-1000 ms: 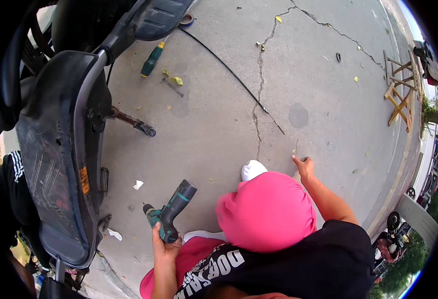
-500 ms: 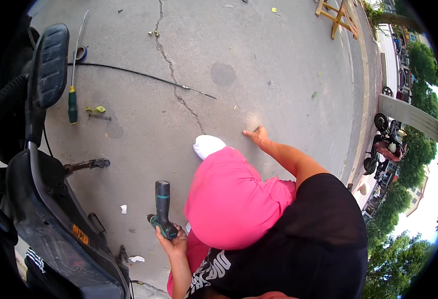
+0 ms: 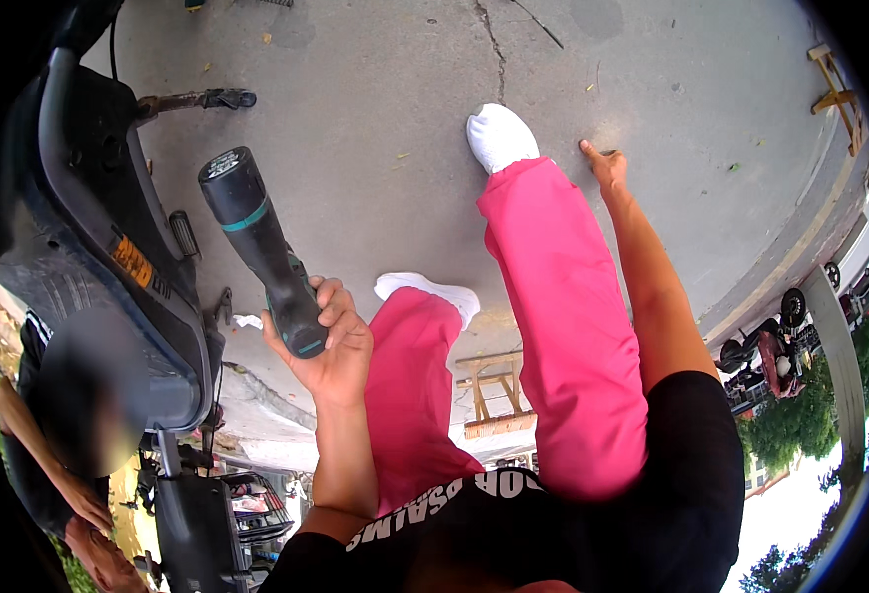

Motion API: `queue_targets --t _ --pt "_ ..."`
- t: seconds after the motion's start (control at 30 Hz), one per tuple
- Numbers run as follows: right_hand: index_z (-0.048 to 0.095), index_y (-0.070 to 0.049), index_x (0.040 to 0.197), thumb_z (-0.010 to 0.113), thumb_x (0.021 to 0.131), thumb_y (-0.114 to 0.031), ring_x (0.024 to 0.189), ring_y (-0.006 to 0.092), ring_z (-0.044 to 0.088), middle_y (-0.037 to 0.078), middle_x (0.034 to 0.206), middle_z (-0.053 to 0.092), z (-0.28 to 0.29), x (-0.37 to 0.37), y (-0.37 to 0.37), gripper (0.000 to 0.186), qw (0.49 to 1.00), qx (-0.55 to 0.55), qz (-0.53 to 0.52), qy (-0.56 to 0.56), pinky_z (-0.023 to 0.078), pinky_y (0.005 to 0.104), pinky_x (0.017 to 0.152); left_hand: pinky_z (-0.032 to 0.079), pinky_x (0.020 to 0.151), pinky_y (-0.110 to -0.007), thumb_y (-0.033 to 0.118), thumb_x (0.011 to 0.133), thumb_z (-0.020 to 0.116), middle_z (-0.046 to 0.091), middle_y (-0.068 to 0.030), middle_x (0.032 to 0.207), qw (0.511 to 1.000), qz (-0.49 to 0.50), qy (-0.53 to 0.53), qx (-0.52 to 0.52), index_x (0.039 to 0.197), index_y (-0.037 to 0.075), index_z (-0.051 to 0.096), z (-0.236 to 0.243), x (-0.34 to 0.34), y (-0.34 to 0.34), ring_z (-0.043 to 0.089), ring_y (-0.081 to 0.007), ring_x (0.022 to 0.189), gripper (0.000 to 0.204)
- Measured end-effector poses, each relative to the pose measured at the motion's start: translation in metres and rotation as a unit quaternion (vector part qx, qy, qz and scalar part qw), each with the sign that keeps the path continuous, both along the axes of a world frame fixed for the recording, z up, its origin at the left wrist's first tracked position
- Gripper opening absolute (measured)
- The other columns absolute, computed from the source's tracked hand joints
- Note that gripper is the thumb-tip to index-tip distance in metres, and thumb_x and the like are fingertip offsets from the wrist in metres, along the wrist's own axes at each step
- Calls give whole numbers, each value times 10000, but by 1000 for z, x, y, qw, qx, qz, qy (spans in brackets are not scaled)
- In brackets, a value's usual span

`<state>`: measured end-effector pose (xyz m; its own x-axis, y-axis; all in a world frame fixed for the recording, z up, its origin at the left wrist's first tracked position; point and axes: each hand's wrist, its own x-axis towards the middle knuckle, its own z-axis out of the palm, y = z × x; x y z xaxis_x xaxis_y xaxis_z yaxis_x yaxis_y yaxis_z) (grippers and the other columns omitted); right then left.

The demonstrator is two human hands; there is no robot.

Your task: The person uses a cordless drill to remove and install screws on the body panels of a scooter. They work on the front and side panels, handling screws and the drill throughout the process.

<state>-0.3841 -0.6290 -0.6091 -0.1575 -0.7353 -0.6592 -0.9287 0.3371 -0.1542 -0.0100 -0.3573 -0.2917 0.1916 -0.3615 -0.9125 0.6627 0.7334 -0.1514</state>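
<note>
My left hand point(image 3: 328, 341) grips a dark cordless power tool point(image 3: 261, 237) with teal trim, held up at lower centre-left with its wide round end toward the top left. My right hand point(image 3: 604, 163) is out by the concrete ground, right of my white shoe point(image 3: 501, 136), with thumb extended and other fingers curled; what they hold, if anything, is hidden. My legs in pink trousers point(image 3: 563, 326) show in the middle, the second white shoe beside the tool.
A black scooter point(image 3: 108, 227) fills the left, a rusty jointed metal part point(image 3: 182, 102) jutting from it. Another person point(image 3: 59, 465) is beyond it. Wooden stools point(image 3: 494, 395) appear low centre and top right. A black cable point(image 3: 543, 30) lies at the top. Parked vehicles point(image 3: 780, 366) line the right.
My left hand has lifted the tool higher and turned it. The view has shifted, bringing my second shoe and a central stool into sight and moving the screwdriver mostly out.
</note>
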Motion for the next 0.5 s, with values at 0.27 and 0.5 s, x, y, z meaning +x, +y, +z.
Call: queue_targets --t 0.27,0.5 --pt "592 12 742 719 745 -538 626 153 563 83 748 594 15 3 -22 564 988 152 18 -13 513 327 555 446 530 -261 370 752 713 490 -92 872 996 30 86 -3 1024 -27 525 6 -58 11 510 -176 729 516" --pt "536 67 1152 568 917 -230 913 205 619 149 1040 622 136 97 29 381 957 125 38 -259 511 324 775 457 533 -302 371 769 711 582 -81 810 979 -139 98 114 976 39 551 -2 -114 32 573 -228 699 423"
